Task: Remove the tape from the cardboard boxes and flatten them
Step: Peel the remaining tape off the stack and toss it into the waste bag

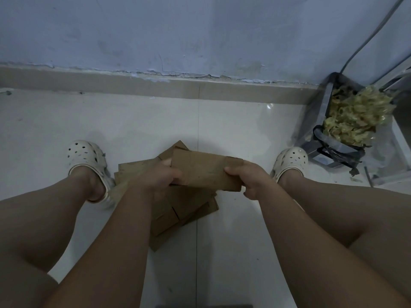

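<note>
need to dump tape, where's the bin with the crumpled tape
Head view, far right: the bin stands on the floor by the wall, just beyond the right clog, heaped with yellowish crumpled tape.

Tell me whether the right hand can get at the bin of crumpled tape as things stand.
Likely not yet: the right hand grips one end of the cardboard piece, the left hand the other. Once freed, its way to the bin past the right shoe looks open.
</note>
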Motion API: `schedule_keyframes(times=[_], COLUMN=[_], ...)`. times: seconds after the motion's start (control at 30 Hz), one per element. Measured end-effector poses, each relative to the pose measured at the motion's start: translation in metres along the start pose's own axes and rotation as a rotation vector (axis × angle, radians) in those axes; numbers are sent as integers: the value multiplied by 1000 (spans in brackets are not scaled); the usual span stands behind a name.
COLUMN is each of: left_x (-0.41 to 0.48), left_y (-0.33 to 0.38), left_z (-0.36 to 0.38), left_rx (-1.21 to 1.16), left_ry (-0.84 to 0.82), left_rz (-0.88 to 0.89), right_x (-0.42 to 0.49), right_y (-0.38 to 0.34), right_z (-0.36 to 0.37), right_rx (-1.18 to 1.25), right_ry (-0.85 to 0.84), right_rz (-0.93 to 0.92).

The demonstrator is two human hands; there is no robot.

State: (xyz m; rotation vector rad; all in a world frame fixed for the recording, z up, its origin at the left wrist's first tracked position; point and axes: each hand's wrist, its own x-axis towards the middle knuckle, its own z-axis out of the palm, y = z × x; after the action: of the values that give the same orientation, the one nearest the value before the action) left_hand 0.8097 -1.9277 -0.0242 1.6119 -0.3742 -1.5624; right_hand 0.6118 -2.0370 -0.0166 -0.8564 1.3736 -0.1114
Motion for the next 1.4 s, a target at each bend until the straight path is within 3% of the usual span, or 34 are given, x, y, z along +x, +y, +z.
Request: schedule_keyframes(times=[0.17,0.27,0.43,0.53,0.6,0.63,0.7,0.77,0.8,0.87,0.93,1.07,1.2,1.4], left_x=[1,5,10,18,23,24,23,21,19,14,9,15,31,52], left_y=[-5,-9,-20,-28,-35,-40,-52,-66,-72,-85,-98,-118,-121,-137], left_z=[2,-1,-2,4,6,8,11,16,21,27,27,0,-29,-56], left_rx=[-422,-368,-336,-317,-364,-396,-495,-622,-680,-746,-706,-569,-290,-75], left_ry=[227,279,215,366,483,523,544,459,393,288,300,643,1014,1024], left_rz=[-88,-171,-232,-121,-54,-44,-65,-109,-141,-217,-266,-275,-273,-326], right_x=[0,1,2,9,11,11,8,5,6,11,16,32,53,99], right_y=[8,6,11,21,25,27,28,34,38,47,52,59,52,44], right_z=[4,10,13,14,16,16,17,26,34,47,54,49,46,58], right_rx=[170,106,-171,-244,-142,-10,242,226,154,48,-1,-183,-311,-664], right_ry=[-223,-255,52,391,530,490,226,-48,-85,26,112,90,-27,-125], right_rz=[-74,-164,-310,-466,-346,-241,-10,69,23,-112,-187,-276,-292,-292])
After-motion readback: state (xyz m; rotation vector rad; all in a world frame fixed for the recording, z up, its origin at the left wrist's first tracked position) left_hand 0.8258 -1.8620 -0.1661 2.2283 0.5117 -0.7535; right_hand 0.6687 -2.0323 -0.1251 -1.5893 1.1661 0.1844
